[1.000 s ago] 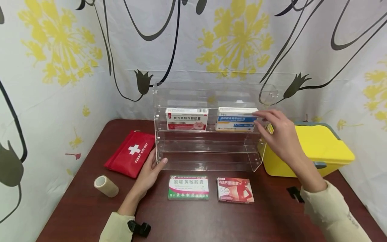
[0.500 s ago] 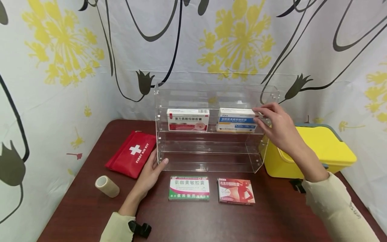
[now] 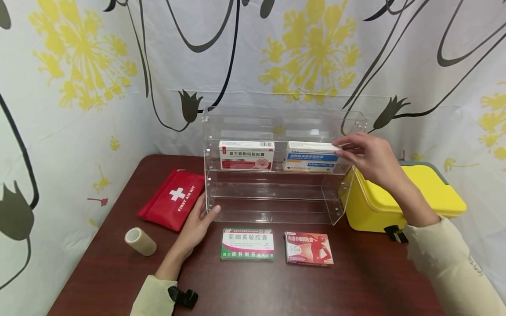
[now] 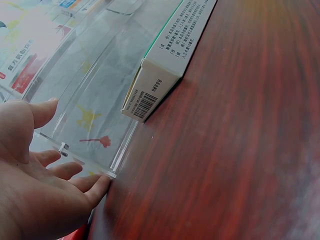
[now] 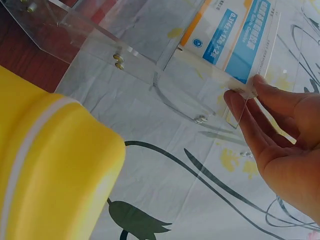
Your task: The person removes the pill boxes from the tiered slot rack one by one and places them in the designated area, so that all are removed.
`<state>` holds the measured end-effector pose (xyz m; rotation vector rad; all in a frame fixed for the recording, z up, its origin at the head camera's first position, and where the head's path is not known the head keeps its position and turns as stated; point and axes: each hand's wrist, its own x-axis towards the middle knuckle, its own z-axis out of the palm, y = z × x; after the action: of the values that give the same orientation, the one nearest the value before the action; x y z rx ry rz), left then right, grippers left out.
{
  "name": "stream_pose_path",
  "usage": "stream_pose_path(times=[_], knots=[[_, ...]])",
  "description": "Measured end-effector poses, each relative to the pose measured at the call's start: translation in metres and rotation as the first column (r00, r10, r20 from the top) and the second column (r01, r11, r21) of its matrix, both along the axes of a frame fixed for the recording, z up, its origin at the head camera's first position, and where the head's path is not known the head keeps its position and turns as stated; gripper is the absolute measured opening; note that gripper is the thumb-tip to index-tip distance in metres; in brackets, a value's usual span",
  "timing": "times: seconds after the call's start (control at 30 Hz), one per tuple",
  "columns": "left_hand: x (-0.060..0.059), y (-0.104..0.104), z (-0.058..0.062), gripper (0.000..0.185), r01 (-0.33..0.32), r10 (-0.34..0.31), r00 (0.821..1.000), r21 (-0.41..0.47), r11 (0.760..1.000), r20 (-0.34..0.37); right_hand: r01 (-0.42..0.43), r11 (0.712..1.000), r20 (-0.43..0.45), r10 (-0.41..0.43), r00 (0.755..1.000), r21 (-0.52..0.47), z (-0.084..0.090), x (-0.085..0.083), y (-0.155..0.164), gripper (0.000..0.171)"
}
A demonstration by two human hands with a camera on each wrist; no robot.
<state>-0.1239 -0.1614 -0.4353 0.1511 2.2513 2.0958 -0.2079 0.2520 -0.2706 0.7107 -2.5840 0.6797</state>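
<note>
A white, blue and orange medicine box [image 3: 310, 156] stands on a middle tier of the clear acrylic rack [image 3: 262, 217]. My right hand [image 3: 369, 156] pinches its right end between thumb and fingers, which the right wrist view shows close up. My left hand [image 3: 195, 228] rests at the rack's lower left side panel, fingers outside it and thumb apart on the inner side. A white and red medicine box [image 3: 247, 156] stands on the same tier, left of the blue one. Flat on the table before the rack lie a green and white medicine box [image 3: 247, 244] and a red medicine box [image 3: 309, 249].
Left of the rack are a red first aid pouch [image 3: 171, 199] and a beige roll [image 3: 140, 241]. A yellow bin [image 3: 407, 193] stands close to the rack's right side. Behind the table [image 3: 253, 289] hangs a flower-printed curtain [image 3: 245, 79].
My right forearm and wrist have swung slightly to the right, while the fingertips remain at the end of the blue box. The left hand stays at the rack's side.
</note>
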Motion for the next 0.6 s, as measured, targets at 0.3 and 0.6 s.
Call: stream_pose_path(times=[0.3,0.6], knots=[[0.000,0.001,0.002,0.076,0.003,-0.003,1.000,-0.005,1.000,-0.009,0.003,1.000,-0.014,-0.003,1.000,-0.027,0.001,-0.001,-0.001,0.022],[0.001,0.000,0.002,0.075,0.000,0.000,1.000,-0.009,1.000,-0.003,0.013,0.993,-0.068,-0.021,0.997,-0.114,0.022,-0.001,-0.003,0.023]])
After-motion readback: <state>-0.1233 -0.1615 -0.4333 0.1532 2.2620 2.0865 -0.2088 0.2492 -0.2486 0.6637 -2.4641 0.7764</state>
